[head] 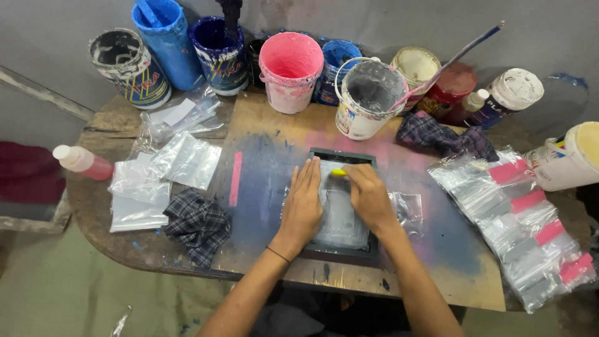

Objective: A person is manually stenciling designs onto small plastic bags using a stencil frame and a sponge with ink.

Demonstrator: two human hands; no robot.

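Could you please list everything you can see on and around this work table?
screen frame: one, dark, table centre, under both hands
yellow tool: one, at the frame's top edge
paint buckets: about ten, blue, pink, white, red, along the back
clear bags: many, pink-striped, right side
loose bags: several, clear, left
plaid cloths: two, dark, left and back right
bottle: one, pink, far left
left hand: flat on the screen
right hand: fingers at the yellow tool

A small dark-framed printing screen (342, 206) lies flat on the paint-stained worktop (262, 168), its grey mesh facing up. A yellow-edged squeegee (339, 172) rests across its far end, near the frame's top rail.
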